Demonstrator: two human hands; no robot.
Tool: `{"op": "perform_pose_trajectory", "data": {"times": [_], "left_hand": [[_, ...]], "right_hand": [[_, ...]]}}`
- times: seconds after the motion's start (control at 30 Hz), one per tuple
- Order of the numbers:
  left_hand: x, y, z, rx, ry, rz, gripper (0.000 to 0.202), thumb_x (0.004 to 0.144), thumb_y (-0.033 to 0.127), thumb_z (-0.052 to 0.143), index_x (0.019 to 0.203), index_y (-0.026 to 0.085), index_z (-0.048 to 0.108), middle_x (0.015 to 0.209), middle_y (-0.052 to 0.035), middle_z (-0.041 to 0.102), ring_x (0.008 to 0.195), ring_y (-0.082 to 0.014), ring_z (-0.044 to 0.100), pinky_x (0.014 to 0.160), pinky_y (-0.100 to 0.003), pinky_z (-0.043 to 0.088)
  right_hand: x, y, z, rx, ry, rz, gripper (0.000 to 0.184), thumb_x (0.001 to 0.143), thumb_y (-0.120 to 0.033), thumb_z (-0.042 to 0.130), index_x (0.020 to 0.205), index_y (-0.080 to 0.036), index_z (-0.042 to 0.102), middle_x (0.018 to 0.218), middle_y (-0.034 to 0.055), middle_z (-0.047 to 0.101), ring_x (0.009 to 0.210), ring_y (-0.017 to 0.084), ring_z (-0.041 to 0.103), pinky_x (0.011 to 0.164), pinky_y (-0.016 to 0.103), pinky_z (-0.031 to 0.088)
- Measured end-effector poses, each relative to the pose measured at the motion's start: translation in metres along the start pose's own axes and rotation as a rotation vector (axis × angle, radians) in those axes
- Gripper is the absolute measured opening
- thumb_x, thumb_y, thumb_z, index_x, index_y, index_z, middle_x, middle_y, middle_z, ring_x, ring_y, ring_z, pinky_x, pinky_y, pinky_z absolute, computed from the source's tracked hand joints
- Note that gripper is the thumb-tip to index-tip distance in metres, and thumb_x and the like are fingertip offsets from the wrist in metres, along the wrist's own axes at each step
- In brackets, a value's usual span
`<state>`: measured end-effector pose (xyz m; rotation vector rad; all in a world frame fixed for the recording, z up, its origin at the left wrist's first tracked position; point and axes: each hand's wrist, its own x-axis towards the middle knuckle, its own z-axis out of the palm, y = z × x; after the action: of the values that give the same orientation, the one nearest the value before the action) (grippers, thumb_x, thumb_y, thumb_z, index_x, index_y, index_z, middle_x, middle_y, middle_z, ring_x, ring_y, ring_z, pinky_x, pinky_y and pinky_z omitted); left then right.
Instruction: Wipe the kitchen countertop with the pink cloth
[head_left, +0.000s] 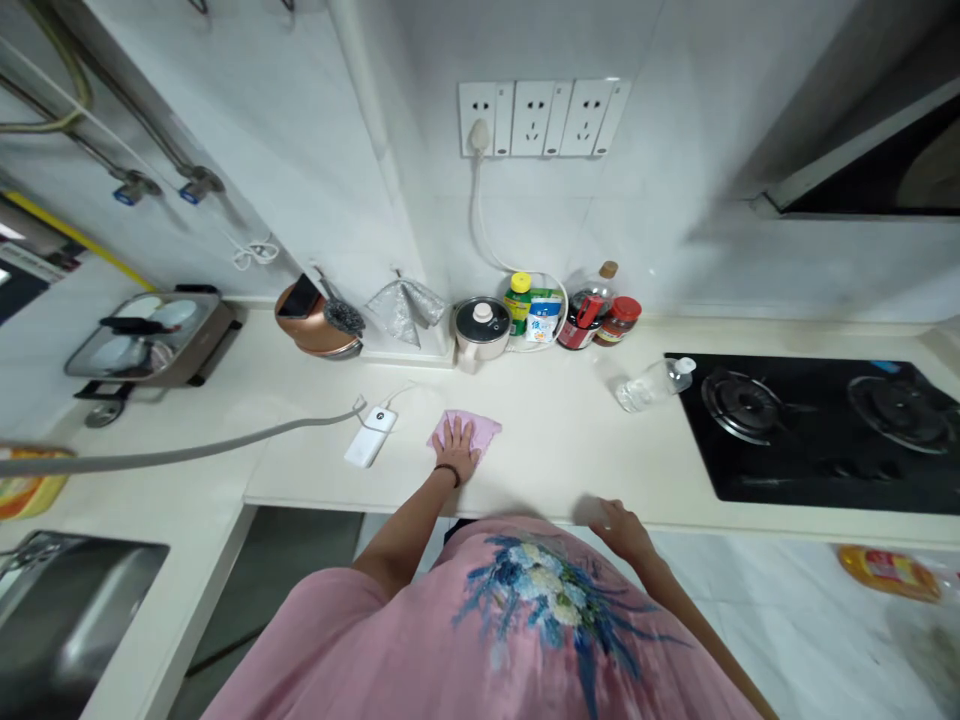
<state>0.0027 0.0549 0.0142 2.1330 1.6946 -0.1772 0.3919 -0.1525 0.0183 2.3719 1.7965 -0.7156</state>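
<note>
Right hand (621, 527) is at the front edge of the counter (555, 450), lower centre-right; whether it grips anything, I cannot tell. Near mid-frame, the left hand (456, 452) lies spread, ungrasping, on a pink cloth (484, 430). Farther off, above centre, stands a lidded pot (482, 335).

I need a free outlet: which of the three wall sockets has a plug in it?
The leftmost socket: it alone holds a plug.

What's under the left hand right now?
A pink cloth, lying on the counter, shows around the left hand. The part beneath the hand is covered; anything below the cloth can't be seen.
</note>
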Motion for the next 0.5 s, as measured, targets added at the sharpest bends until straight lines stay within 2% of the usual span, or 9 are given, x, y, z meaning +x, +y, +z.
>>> {"op": "perform_pose_trajectory", "data": {"times": [0.1, 0.2, 0.3, 0.4, 0.5], "left_hand": [[0.053, 0.008, -0.025, 0.006, -0.037, 0.015, 0.081, 0.102, 0.049, 0.038, 0.176, 0.024, 0.013, 0.183, -0.0126, 0.000, 0.168, -0.0389, -0.006, 0.129, -0.074, 0.005], [0.101, 0.019, -0.047, 0.027, -0.072, 0.034, 0.082, 0.101, 0.050, 0.039, 0.175, 0.024, 0.014, 0.183, -0.0130, 0.000, 0.168, -0.0391, -0.005, 0.129, -0.074, 0.006], [0.131, 0.029, -0.061, 0.043, -0.086, 0.040, 0.084, 0.101, 0.050, 0.040, 0.176, 0.023, 0.013, 0.182, -0.0141, -0.001, 0.168, -0.0405, -0.006, 0.128, -0.076, 0.008], [0.131, 0.033, -0.058, 0.064, -0.078, 0.067, 0.084, 0.102, 0.049, 0.038, 0.176, 0.021, 0.009, 0.182, -0.0150, -0.004, 0.168, -0.0419, -0.007, 0.128, -0.077, 0.009], [0.095, 0.034, -0.034, 0.126, -0.100, 0.218, 0.085, 0.102, 0.051, 0.038, 0.176, 0.022, 0.008, 0.183, -0.0135, -0.002, 0.168, -0.0421, -0.008, 0.128, -0.076, 0.008]], "right_hand": [[0.001, -0.006, -0.002, -0.010, -0.046, 0.055, 0.055, 0.093, -0.039, 0.060, 0.145, -0.022, 0.069, 0.130, 0.0150, 0.075, 0.106, 0.031, 0.075, 0.098, 0.039, 0.055], [0.001, -0.013, -0.003, 0.017, -0.018, 0.110, 0.056, 0.090, -0.036, 0.063, 0.144, -0.022, 0.069, 0.128, 0.0142, 0.075, 0.107, 0.030, 0.075, 0.097, 0.038, 0.055], [-0.004, -0.017, -0.001, 0.060, 0.015, 0.155, 0.058, 0.086, -0.034, 0.067, 0.144, -0.024, 0.069, 0.132, 0.0136, 0.073, 0.113, 0.030, 0.073, 0.098, 0.038, 0.054], [-0.009, -0.019, 0.004, 0.103, 0.034, 0.162, 0.062, 0.086, -0.033, 0.067, 0.147, -0.021, 0.066, 0.143, 0.0165, 0.068, 0.123, 0.031, 0.069, 0.103, 0.038, 0.052], [-0.011, -0.019, 0.012, 0.136, 0.062, 0.159, 0.065, 0.085, -0.031, 0.067, 0.149, -0.017, 0.065, 0.149, 0.0195, 0.065, 0.133, 0.033, 0.063, 0.111, 0.041, 0.048]]}}
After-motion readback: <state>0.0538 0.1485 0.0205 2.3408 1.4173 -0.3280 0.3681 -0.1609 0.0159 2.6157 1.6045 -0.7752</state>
